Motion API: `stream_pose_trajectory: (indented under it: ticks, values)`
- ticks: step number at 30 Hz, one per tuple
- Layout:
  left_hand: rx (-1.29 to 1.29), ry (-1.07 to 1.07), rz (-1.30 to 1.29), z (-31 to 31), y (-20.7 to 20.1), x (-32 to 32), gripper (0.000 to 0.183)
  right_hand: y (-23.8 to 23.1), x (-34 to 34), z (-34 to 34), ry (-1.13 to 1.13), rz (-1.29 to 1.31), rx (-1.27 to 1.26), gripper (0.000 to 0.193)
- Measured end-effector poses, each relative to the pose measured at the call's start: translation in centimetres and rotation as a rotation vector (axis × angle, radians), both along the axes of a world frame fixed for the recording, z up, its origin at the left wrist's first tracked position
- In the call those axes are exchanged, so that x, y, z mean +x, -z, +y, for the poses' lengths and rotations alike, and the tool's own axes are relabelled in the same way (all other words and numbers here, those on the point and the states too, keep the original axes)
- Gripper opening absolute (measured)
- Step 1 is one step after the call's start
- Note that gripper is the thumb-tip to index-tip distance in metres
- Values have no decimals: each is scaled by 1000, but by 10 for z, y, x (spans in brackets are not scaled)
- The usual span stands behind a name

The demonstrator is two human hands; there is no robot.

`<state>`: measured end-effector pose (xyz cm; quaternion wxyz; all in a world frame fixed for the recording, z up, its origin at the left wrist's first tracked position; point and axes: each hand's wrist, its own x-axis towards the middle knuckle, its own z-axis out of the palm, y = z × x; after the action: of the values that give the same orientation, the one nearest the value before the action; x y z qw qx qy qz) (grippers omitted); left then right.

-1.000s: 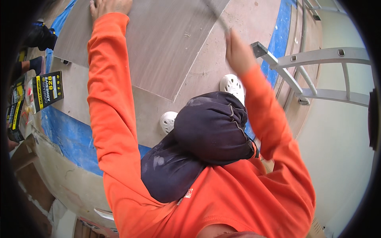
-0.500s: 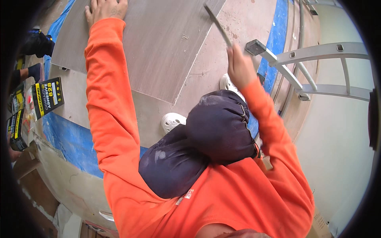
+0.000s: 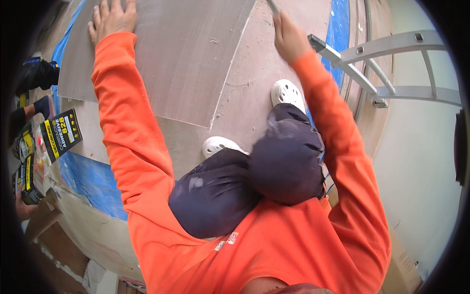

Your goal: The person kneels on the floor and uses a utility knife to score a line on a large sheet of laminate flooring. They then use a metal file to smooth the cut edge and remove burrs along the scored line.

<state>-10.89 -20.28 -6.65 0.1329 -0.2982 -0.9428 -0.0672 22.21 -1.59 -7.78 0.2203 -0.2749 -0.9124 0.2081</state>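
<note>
My left hand (image 3: 113, 21) lies flat on a grey-brown wood-grain panel (image 3: 183, 63), its fingers spread near the far left part. Beyond the panel's right edge, my right hand (image 3: 292, 40) is closed around a narrow grey metal file (image 3: 273, 6). Most of the file is cut off by the top of the picture. Whether it touches the panel edge cannot be seen. Small shavings are scattered on the pale board (image 3: 247, 73) beside that edge, and a curled bit lies on the panel itself.
At right an aluminium ladder (image 3: 360, 77) stands near blue sheeting (image 3: 338, 29). My white clogs (image 3: 288, 93) rest on the board. Black-and-yellow boxes (image 3: 62, 136) are at left, near another person's dark-clothed leg (image 3: 39, 74) and hand (image 3: 24, 209). A cardboard box (image 3: 402, 262) sits lower right.
My right hand and the file have moved farther up the picture, so less of the file shows. The left hand stays flat on the panel; the whole view has shifted a little.
</note>
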Motion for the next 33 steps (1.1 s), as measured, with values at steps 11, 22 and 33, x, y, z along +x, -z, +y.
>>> stream_pose_trajectory:
  ticks: [11, 22, 33]
  values:
    - [137, 77, 8, -3, 1, 7, 60, 6, -16, 29, -24, 138, -43, 18]
    - [163, 173, 37, -9, -6, 3, 54, 28, -22, 2, -8, 249, -245, 22]
    - [125, 238, 15, -25, -12, -1, 50, 53, 6, -41, -165, 317, -366, 24]
